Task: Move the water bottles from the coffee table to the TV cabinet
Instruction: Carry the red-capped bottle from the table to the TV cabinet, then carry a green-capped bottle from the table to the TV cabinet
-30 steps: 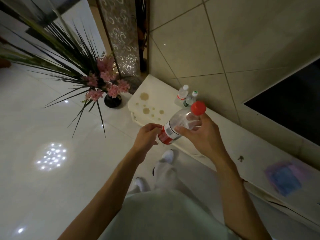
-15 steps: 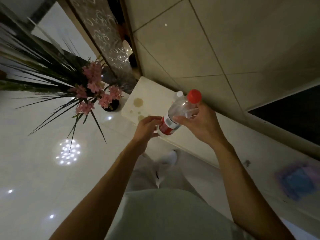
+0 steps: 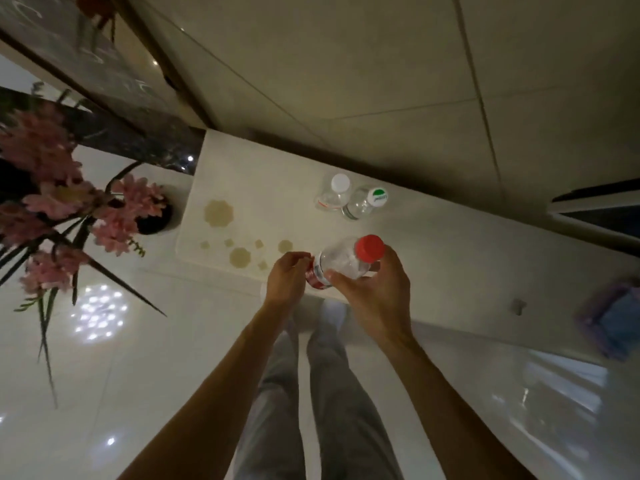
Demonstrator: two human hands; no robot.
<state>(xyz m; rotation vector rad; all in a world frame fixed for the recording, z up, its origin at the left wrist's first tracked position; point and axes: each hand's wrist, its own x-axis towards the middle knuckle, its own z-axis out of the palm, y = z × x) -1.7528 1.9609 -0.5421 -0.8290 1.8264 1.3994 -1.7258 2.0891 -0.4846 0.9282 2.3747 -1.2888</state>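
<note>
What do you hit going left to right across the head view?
In order: pink flowers → large brown stain → left hand → white-capped bottle → green-capped bottle → purple-blue object. Skipped: red-capped bottle and right hand, which overlap the standing bottles.

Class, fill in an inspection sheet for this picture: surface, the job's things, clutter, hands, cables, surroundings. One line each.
Surface: white TV cabinet top, with tan round stains near its left end.
Job's things: clear plastic bottle with red cap held over the cabinet; clear bottle with white cap and clear bottle with green cap stand side by side near the wall.
Clutter: blurred purple-and-blue flat item at the right; small dark speck.
Hands: left hand holds the red-capped bottle's label end; right hand grips its body below the cap.
Cables: nothing seen.
Surroundings: pink flowers in a dark pot, glossy white floor, tiled wall, dark screen.
</note>
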